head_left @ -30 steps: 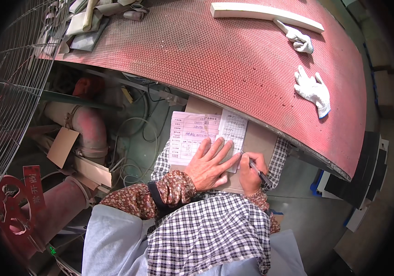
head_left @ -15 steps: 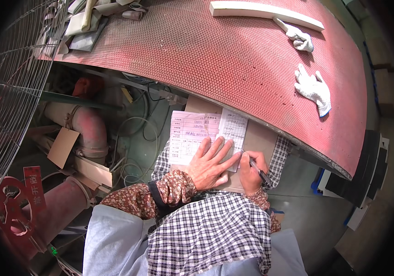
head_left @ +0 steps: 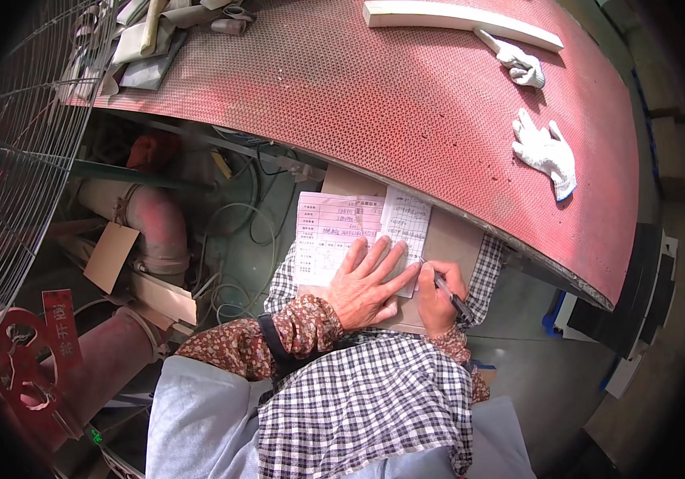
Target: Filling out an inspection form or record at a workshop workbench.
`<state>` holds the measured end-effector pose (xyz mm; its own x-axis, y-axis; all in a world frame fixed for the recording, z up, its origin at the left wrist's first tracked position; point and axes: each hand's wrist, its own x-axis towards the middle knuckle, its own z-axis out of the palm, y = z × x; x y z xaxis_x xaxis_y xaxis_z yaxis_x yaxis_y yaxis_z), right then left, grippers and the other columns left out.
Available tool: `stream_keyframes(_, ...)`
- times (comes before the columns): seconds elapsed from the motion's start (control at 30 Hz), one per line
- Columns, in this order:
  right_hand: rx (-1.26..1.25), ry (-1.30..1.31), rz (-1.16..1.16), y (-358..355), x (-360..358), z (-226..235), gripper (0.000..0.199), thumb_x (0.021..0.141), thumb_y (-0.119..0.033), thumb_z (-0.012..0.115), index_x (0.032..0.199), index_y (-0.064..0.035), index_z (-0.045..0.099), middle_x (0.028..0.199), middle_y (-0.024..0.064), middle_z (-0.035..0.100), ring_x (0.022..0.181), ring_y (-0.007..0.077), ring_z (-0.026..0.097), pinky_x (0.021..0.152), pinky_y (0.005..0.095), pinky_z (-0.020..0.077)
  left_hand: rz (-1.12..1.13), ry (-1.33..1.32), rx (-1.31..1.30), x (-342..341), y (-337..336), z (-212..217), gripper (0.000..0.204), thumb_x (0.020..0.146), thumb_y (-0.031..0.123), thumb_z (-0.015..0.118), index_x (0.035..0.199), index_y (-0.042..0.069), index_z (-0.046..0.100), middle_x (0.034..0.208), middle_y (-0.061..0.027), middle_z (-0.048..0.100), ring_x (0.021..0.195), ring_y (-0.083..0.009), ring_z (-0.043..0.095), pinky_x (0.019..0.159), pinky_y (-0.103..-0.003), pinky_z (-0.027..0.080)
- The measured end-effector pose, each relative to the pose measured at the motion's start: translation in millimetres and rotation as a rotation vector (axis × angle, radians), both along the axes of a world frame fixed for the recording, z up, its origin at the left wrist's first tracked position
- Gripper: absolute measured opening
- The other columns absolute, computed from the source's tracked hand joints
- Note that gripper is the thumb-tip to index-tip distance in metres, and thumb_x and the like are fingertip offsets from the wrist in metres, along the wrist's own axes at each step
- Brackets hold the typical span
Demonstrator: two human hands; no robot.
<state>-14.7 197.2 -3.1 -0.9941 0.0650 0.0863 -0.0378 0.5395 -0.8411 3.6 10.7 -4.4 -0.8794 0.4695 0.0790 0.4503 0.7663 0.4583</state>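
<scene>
Nothing has moved: at frame centre the spread left hand (head_left: 366, 283) pins the form (head_left: 334, 231), the right hand (head_left: 436, 297) pinches a pen (head_left: 450, 295); lifting the palm risks paper slip.

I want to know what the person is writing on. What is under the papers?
A brown board shows under the pink form and the white slip. The left hand presses the papers flat; the right hand holds a pen. What supports the board is covered.
</scene>
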Motion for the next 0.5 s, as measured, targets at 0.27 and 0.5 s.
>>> stream_keyframes(0.27, 0.039, 0.008, 0.005, 0.3, -0.2, 1.9, 0.014, 0.091, -0.014, 0.071, 0.089, -0.0018, 0.064, 0.072, 0.0122, 0.066, 0.06, 0.0246, 0.065, 0.056, 0.0368, 0.0508, -0.001, 0.004, -0.013, -0.6, -0.7, 2.4, 0.075, 0.08, 0.043, 0.067, 0.151, 0.025, 0.048, 0.158, -0.0129, 0.039, 0.144, -0.0357, 0.037, 0.12, -0.059, 0.022)
stream_keyframes(0.5, 0.026, 0.011, 0.007, 0.7, 0.4, 0.4, 0.014, 0.09, -0.014, 0.071, 0.088, -0.002, 0.064, 0.071, 0.0123, 0.066, 0.059, 0.0238, 0.064, 0.056, 0.0364, 0.051, -0.003, -0.005, -0.027, -1.7, -0.2, 4.3, 0.073, 0.08, 0.042, 0.067, 0.148, 0.024, 0.05, 0.156, -0.0131, 0.042, 0.143, -0.0359, 0.038, 0.119, -0.059, 0.023)
